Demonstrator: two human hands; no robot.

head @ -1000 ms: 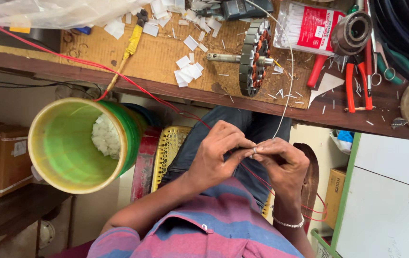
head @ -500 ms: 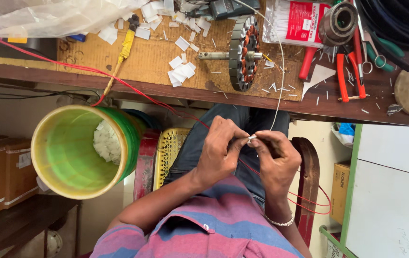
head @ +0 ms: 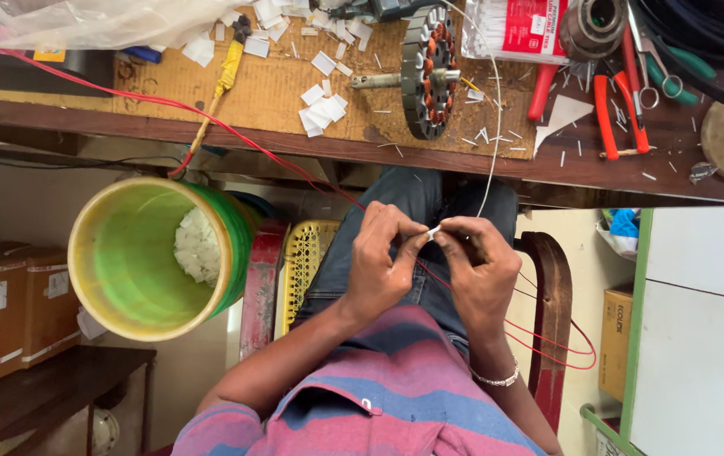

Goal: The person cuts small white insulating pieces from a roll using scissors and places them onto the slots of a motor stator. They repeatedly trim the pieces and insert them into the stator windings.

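I see both hands pinched shut: left hand and right hand grip a white sleeve between fingertips, red wire trailing left. Likely threading step; I judge finer alignment is needed.

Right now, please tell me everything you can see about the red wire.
The red wire is thin, flexible and looks plastic-coated. It starts at the upper left of the workbench, crosses its cardboard mat, drops over the front edge and runs slack and diagonal toward the left hand and right hand. Past them it loops beside the wooden chair. Whether the fingers pinch it cannot be told.
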